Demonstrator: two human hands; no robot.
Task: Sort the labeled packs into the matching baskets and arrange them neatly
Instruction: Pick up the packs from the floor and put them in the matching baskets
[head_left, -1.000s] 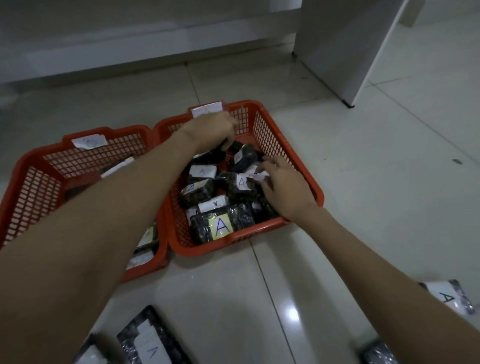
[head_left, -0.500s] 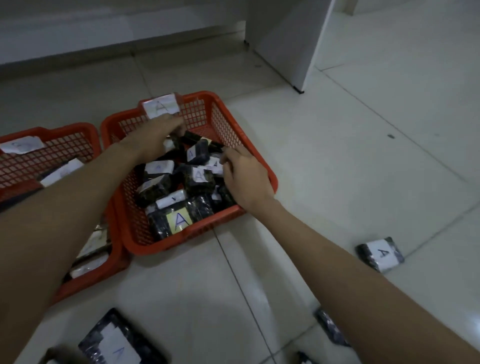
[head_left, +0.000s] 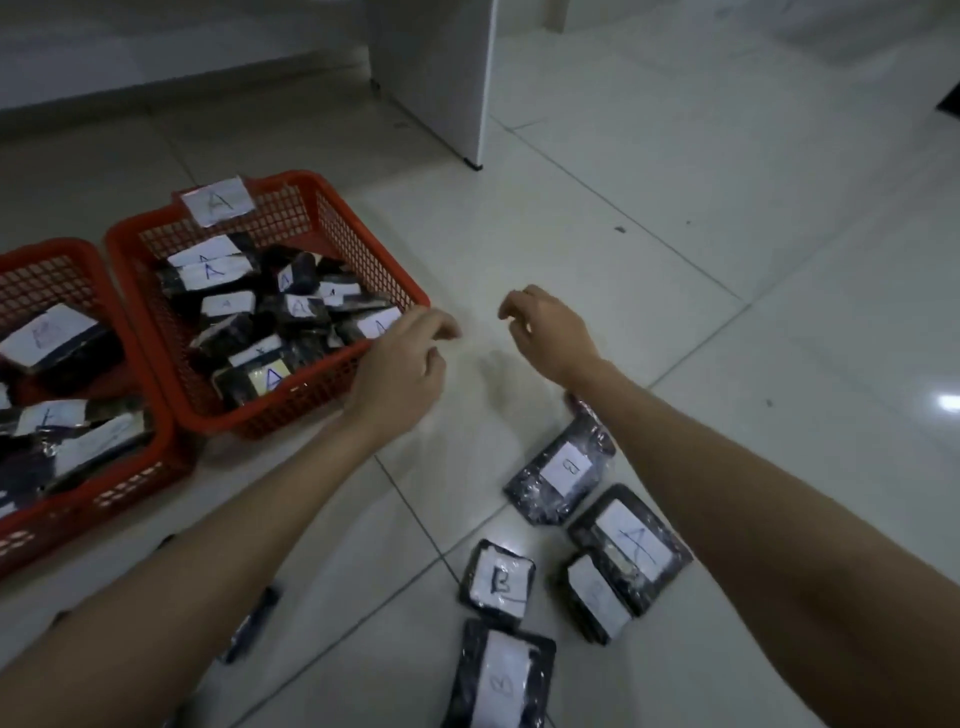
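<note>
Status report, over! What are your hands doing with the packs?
Left hand and right hand empty, beside the A basket. Loose packs on floor: A pack, B pack. Path clear.

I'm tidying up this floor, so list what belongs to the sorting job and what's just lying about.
Job:
- basket tagged A
- second basket
- pack marked A
- two packs marked B
- left hand, right hand, both holding nothing

Lying about:
- white cabinet
- dark object, unclear

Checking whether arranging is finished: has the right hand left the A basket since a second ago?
Yes. The right hand was among the packs inside the A basket; now it is outside, over bare floor to its right, holding nothing.
</note>
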